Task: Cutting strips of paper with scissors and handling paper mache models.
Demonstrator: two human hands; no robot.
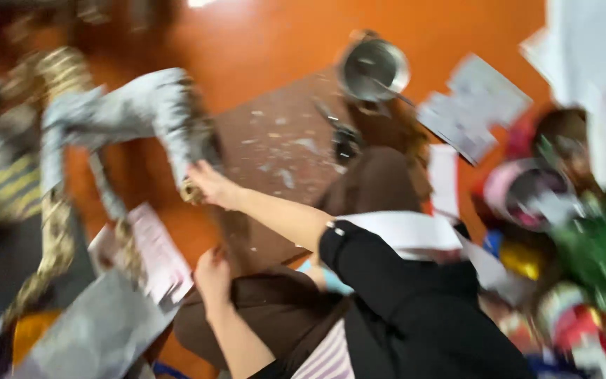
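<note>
Motion blur smears everything: the right hand (208,184) seems clamped on the end of a grey papier-mâché figure (124,112) above the orange floor (261,35). The left hand (212,275) touches paper sheets (152,256); whether its fingers grip is unclear. A metal pot (373,69) sits by the brown board's (275,140) far corner, clutter crowding the floor's right edge.

The grey, paper-covered figure (131,116) looks like a rough four-legged animal shape, its surface mottled pale grey and white, though motion blur hides any finer detail. It stands up off the orange floor with its long body stretching away to the left of the grip, thin legs hanging down below that body, and its thicker near end dropping down into the right hand (208,186), which clasps it at the brownish lower tip. The left hand (212,277) lies below the grip, closed on the edge of a pinkish printed sheet (152,253) that lies flat.
</note>
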